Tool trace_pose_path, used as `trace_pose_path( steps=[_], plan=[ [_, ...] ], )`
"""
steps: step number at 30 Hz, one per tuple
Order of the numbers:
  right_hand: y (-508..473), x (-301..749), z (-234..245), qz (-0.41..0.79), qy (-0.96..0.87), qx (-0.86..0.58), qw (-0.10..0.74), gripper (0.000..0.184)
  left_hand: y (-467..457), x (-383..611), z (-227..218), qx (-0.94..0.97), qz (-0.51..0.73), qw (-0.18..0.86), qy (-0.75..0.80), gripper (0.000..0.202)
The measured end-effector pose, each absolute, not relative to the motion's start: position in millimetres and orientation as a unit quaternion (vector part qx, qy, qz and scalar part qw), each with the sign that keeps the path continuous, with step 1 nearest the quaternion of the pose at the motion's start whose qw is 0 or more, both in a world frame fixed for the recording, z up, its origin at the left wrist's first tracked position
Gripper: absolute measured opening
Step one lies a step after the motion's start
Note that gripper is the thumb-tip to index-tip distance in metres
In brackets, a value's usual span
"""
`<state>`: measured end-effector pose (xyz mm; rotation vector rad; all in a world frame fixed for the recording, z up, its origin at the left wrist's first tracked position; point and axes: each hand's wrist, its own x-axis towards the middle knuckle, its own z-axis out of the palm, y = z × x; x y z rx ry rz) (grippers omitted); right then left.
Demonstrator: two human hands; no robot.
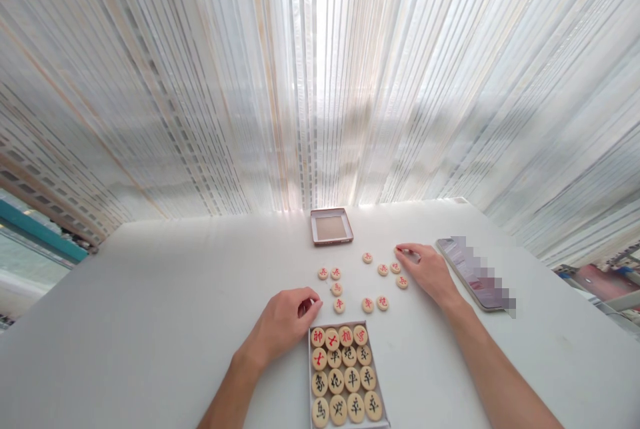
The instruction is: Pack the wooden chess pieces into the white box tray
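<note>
My right hand [427,271] reaches over the table's right half, thumb and fingertips closed on a round wooden Chinese chess piece [397,251]; its marking is mostly hidden. Just beside those fingers lie loose pieces with red characters, among them a cannon piece [395,267] and a soldier piece [402,281]. My left hand [287,315] rests on the table with its fingers curled in and no piece showing in them. Close to its fingertips lies a red chariot piece [339,305]. In front of me, an open box [383,397] holds rows of pieces, mostly black-marked, with red ones toward the far end.
The box lid [331,242] lies hollow side up at the back of the white table [165,322]. A phone [463,265], partly blurred out, lies right of my right hand. Several more red pieces [367,257] are scattered between lid and box. Translucent strip curtains [280,82] hang behind.
</note>
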<state>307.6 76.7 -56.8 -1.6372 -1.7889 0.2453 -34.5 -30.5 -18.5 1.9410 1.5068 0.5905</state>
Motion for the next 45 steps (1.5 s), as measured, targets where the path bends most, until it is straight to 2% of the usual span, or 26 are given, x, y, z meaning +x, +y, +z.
trace_pose_path(
  steps=[6,10,14,21,25,32,37,45],
  plan=[
    [66.9,298.4,-39.9,0.075,-0.655,-0.636,0.401,0.033,-32.0,-33.8,-19.3,0.723,0.247,0.31,0.566,0.029],
    [43.9,274.5,-22.9,0.075,-0.687,-0.546,0.475,0.033,-31.1,-30.8,-17.8,0.71,0.303,0.322,0.548,0.028],
    [17.4,244.1,-19.0,0.104,-0.768,-0.425,0.468,0.032,-31.3,-23.9,-14.1,0.675,0.367,0.365,0.526,0.027],
    [-10.7,210.4,-27.3,0.156,-0.839,-0.272,0.444,0.045,-37.4,-10.8,-13.0,0.61,0.422,0.508,0.438,0.029],
    [-14.5,205.5,-24.6,0.15,-0.842,-0.259,0.448,0.05,-39.5,-7.0,-15.7,0.563,0.429,0.576,0.409,0.032],
    [-18.8,204.3,-20.4,0.154,-0.85,-0.25,0.436,0.056,-39.1,-2.7,-15.5,0.515,0.418,0.634,0.396,0.037],
    [-20.3,202.6,-22.8,0.166,-0.853,-0.239,0.432,0.06,-40.5,-2.2,-12.5,0.518,0.415,0.637,0.392,0.041],
    [-17.1,198.5,-20.9,0.199,-0.817,-0.264,0.472,0.047,-38.1,-6.2,-13.1,0.515,0.428,0.605,0.43,0.045]
  ],
)
